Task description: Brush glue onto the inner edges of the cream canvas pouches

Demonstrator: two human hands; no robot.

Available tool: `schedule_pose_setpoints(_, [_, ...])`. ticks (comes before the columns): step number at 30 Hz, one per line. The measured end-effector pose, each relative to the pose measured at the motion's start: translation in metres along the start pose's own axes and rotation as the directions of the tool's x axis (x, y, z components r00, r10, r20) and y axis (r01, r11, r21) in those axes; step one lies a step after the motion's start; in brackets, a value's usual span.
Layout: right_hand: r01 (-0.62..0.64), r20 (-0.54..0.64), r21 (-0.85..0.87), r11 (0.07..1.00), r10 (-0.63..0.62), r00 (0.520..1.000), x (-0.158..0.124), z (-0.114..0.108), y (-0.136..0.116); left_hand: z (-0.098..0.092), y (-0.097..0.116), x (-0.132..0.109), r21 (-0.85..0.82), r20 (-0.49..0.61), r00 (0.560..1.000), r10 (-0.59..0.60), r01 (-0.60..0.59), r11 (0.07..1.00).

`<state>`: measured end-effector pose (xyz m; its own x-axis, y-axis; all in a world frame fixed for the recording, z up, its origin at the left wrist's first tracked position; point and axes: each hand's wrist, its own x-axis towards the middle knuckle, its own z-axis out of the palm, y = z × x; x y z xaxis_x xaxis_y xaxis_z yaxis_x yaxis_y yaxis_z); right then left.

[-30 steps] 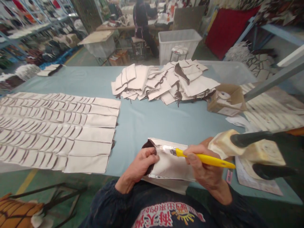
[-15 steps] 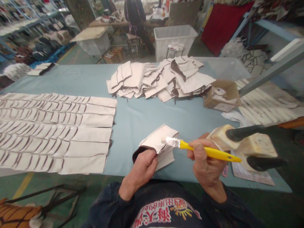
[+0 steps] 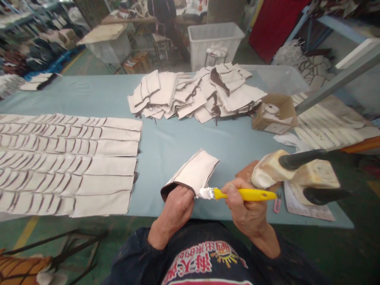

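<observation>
My left hand (image 3: 177,206) is closed on the dark-trimmed edge of a cream fabric piece (image 3: 194,170), which looks like a boot shaft; the fingers are partly hidden inside its opening. A paint brush (image 3: 243,194) with a yellow handle is pinched in my right hand (image 3: 245,206). Its bristles, thick with white paste, touch the piece's near edge, close beside my left fingers. To the right of that hand lies a stained cream container (image 3: 264,178) with white stuff at its mouth.
Overlapping rows of cream pieces (image 3: 109,166) cover the table's left side. A loose heap of similar pieces (image 3: 190,97) lies at the back, next to a cardboard box (image 3: 274,114). Small pink snips (image 3: 277,204) rest at right. A person (image 3: 168,23) is beyond the table.
The brush has moved down and left, from above the piece's face to its near edge. The piece has been turned, so the lower flap no longer shows. The view has shifted slightly.
</observation>
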<state>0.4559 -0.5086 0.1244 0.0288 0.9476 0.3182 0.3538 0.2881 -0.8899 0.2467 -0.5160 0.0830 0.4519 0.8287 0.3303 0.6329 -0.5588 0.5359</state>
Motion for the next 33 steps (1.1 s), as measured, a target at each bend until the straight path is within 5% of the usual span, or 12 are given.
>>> schedule_pose_setpoints(3, [0.071,-0.074,-0.092,0.993,-0.078,0.994,0.004,0.003,-0.007,0.000,0.000,0.000,0.026,-0.014,1.000,-0.015,0.016,1.000])
schedule_pose_setpoints(7, [0.134,-0.003,-0.100,0.986,-0.135,0.991,0.000,0.006,-0.015,-0.002,0.000,-0.002,0.001,0.002,0.999,-0.038,0.038,0.999])
schedule_pose_setpoints(12, [-0.020,-0.119,-0.026,0.999,0.017,0.993,-0.008,0.006,-0.004,-0.002,0.000,-0.002,-0.020,-0.032,0.999,0.004,-0.005,1.000])
schedule_pose_setpoints(16, [-0.071,0.017,0.030,0.997,0.070,0.997,-0.013,0.008,-0.002,-0.001,-0.001,-0.002,-0.019,-0.020,1.000,0.012,-0.012,1.000])
schedule_pose_setpoints(21, [-0.110,-0.107,0.071,0.991,0.117,0.987,-0.014,0.010,0.000,-0.001,-0.001,-0.004,-0.014,-0.016,1.000,0.014,-0.015,1.000])
schedule_pose_setpoints(26, [-0.169,0.005,0.130,0.977,0.170,0.985,-0.019,0.015,-0.002,0.002,-0.003,-0.005,-0.048,-0.032,0.999,0.014,-0.016,0.999])
schedule_pose_setpoints(33, [-0.191,-0.132,0.214,0.958,0.222,0.966,0.003,0.003,-0.003,-0.001,-0.001,-0.003,-0.080,0.019,0.999,-0.029,0.030,0.996])
